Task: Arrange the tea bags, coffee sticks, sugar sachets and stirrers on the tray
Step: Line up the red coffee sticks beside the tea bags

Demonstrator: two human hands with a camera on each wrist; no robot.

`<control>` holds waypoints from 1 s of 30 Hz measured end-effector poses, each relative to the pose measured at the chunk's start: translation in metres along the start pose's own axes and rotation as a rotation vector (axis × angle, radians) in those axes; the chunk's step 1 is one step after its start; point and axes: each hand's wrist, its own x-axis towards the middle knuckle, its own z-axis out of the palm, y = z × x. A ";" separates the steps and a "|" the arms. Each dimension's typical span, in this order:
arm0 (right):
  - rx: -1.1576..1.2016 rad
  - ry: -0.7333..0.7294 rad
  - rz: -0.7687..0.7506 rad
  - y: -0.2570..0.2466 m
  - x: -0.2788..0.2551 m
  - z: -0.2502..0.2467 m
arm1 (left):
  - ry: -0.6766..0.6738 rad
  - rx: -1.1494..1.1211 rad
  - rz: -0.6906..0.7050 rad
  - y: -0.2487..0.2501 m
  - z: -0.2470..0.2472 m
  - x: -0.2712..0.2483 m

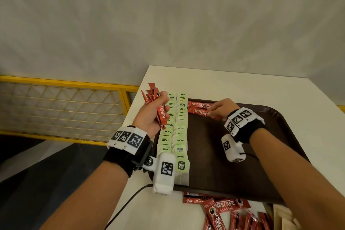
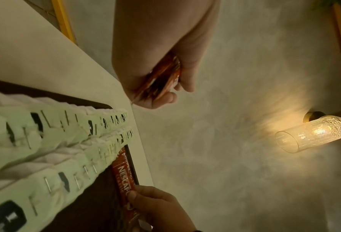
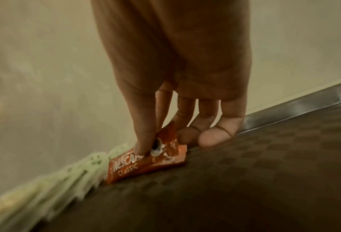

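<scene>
— Two coffee sticks (image 1: 199, 108) lie on the tray (image 1: 261, 147) so far, crosswise at its far end, their left ends just beside the tea bags (image 1: 177, 127). Our right hand (image 1: 221, 108) pinches the nearer one by its right end, thumb on top.

— And the left hand (image 1: 155, 112)?

— Curled round a bundle of coffee sticks (image 1: 158, 108), held up beside the tray's left edge. We should feed from it one at a time, lay each stick flat and parallel to the last, and square it before letting go.

— What does the tray hold?

— Two long rows of green-tagged tea bags along the left side and the two sticks; the rest of it is bare brown. More loose sticks (image 1: 229, 211) wait on the tabletop (image 1: 242, 84) at the near edge. Sugar sachets and stirrers we cannot make out anywhere.
</scene>
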 end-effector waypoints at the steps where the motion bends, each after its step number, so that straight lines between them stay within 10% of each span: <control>1: -0.063 -0.008 0.001 0.001 0.006 0.003 | -0.002 -0.003 0.003 0.000 -0.002 0.001; 30: -0.416 0.107 -0.192 -0.005 0.037 0.016 | -0.040 0.004 -0.116 -0.004 -0.001 0.008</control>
